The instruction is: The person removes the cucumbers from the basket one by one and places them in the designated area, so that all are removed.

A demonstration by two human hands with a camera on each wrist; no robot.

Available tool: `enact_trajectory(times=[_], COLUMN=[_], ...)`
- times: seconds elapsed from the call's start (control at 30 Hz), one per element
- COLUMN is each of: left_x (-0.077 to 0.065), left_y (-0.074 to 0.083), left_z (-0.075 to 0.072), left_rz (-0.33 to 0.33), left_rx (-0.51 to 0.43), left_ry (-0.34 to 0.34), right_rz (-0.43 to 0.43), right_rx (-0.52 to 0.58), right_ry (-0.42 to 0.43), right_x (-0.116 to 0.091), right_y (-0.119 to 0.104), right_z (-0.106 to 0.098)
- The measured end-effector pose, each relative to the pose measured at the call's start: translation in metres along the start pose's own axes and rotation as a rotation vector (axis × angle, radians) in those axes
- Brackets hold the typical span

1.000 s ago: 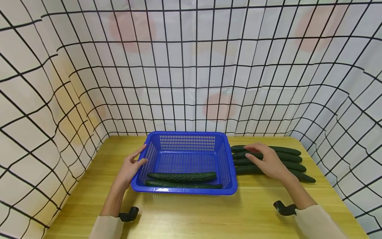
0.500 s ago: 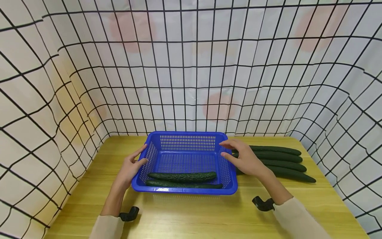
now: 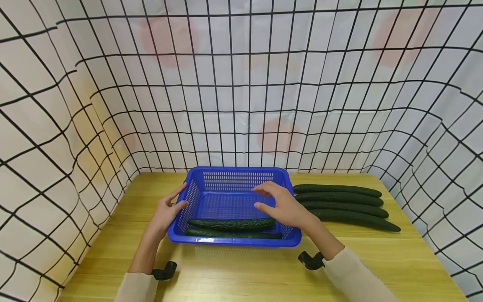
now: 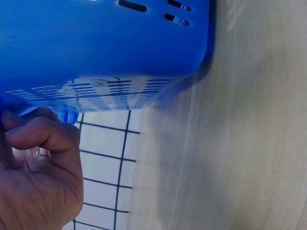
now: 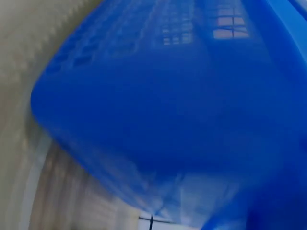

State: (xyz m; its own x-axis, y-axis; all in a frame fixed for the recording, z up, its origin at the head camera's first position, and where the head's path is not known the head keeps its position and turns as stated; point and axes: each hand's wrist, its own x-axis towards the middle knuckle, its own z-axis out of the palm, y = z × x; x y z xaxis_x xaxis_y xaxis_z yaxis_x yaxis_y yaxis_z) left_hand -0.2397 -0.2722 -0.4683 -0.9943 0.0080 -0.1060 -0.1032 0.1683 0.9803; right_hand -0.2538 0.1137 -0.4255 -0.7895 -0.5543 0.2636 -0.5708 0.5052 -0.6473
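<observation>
A blue plastic basket [image 3: 241, 169] with slotted walls stands on the table. Two dark green cucumbers [image 3: 231, 225] lie inside along its near wall. My left hand [image 3: 164, 214] grips the basket's left rim; in the left wrist view that hand [image 4: 45, 177] has its fingers curled at the rim. Over the right part of the basket is my right hand [image 3: 286, 207], fingers bent loosely apart and holding nothing. Several more cucumbers [image 3: 352, 220] lie side by side on the table, right of the basket. The right wrist view is blurred by motion and shows mostly the basket's outer wall [image 5: 144, 110].
The wooden table [image 3: 234, 277] extends in front of the basket and to both sides. White sheeting with a black wire grid [image 3: 230, 100] closes off the back and both sides. A black wrist device [image 3: 164, 270] sits at each sleeve.
My right hand has moved left from above the loose cucumbers, across the basket's right rim, to over its inside. The left hand and basket have stayed in place.
</observation>
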Motion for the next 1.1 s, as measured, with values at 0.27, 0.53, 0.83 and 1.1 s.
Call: enact_trajectory(times=[0.27,0.53,0.83,1.1], left_x=[0.000,0.000,0.001,0.000], left_y=[0.000,0.001,0.000,0.001], left_z=[0.001,0.001,0.002,0.002], left_rz=[0.005,0.001,0.001,-0.003], left_rx=[-0.001,0.012,0.008,0.015], left_ry=[0.000,0.011,0.006,0.014], right_rz=[0.008,-0.003,0.010,0.014], right_rx=[-0.032,-0.038,-0.126,-0.212], right_ry=[-0.105,-0.182,-0.278,-0.324], right_x=[0.011,0.024,0.024,0.023], right_y=[-0.009,-0.010,-0.009,-0.006], right_z=[0.020,0.040,0.056,0.061])
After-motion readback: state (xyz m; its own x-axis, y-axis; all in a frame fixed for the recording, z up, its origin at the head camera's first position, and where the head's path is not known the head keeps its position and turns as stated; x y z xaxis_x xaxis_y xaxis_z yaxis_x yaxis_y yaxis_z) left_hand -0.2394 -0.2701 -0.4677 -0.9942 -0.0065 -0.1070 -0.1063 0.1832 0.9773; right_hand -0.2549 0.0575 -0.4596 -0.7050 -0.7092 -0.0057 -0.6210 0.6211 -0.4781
